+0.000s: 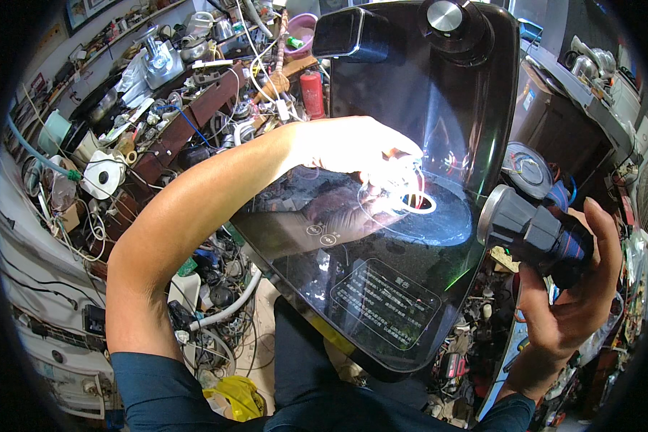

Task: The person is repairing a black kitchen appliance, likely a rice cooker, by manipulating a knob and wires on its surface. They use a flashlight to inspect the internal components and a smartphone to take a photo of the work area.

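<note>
- The left hand (360,147) reaches across the machine (389,93) from the person's left, with its fingers bent down over the base (302,266). Glare washes out the fingertips, so I cannot tell whether they pinch anything.
- A white ring (433,204) shows just beside those fingertips, above or against the dark base; which of the two is unclear. A thin red strand (416,177), perhaps a wire, runs near it.
- The right hand (576,309) grips a dark flashlight (533,230), thumb below it and one finger raised behind; the other fingers are mostly hidden.
- The flashlight's head points left, and the strongest brightness falls on the left hand and the ring. It is probably held out to the side so that the beam reaches in under the left hand, without the arm blocking the view.
- The machine stands with its tall back away from the person and its base toward them, above the trouser legs (299,353). That likely keeps the lit spot within easy reach of both arms; what bears its weight is hidden.
- A round knob (446,17) tops the back, well apart from both hands.
</note>
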Motion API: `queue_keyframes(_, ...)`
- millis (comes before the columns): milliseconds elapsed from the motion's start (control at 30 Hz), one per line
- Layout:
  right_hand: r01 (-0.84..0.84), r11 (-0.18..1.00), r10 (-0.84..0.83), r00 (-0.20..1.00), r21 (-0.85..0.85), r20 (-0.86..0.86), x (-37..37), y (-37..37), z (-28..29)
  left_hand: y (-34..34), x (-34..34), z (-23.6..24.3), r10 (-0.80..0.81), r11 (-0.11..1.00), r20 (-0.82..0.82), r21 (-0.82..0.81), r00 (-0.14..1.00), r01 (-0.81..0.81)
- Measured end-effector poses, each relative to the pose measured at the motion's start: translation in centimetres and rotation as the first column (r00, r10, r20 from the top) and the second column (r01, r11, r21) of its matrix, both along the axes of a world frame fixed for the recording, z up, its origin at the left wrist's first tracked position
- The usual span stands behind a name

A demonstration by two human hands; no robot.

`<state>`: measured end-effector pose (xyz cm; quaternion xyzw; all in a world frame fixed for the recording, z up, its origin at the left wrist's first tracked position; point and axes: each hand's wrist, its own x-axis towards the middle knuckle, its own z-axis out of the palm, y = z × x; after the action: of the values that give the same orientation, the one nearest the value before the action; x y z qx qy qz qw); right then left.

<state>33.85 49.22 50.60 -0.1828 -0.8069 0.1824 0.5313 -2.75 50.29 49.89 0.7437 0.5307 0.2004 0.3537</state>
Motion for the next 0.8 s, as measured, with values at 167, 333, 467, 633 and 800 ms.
queue_keyframes(167, 0.04, 0.994, -0.05, 0.994, 0.106, 0.093, 0.0, -0.3, 0.4, 0.6, -0.6, -1.5, 0.057, 0.995, 0.135, -0.083, 0.989, -0.046)
queue_keyframes(333, 0.026, 0.982, -0.055, 0.987, 0.186, 0.153, 0.3, -0.1, 0.5, 0.4, 0.5, -0.7, 0.137, 0.98, 0.065, -0.154, 0.988, -0.126)
queue_keyframes(467, 0.042, 0.978, -0.075, 0.985, 0.205, 0.156, 0.4, -0.2, 0.6, -0.1, 0.8, 0.3, 0.101, 0.988, 0.06, -0.121, 0.993, -0.093)
queue_keyframes(633, 0.022, 0.984, -0.05, 0.987, 0.179, 0.15, 0.3, -0.1, 0.5, -0.9, 1.1, 1.1, 0.079, 0.993, 0.001, -0.09, 0.997, -0.079)
queue_keyframes(800, 0.03, 0.977, -0.065, 0.985, 0.212, 0.159, 0.6, -0.1, 0.6, -0.5, 1.2, 0.9, 0.081, 0.996, -0.096, -0.019, 0.992, -0.083)
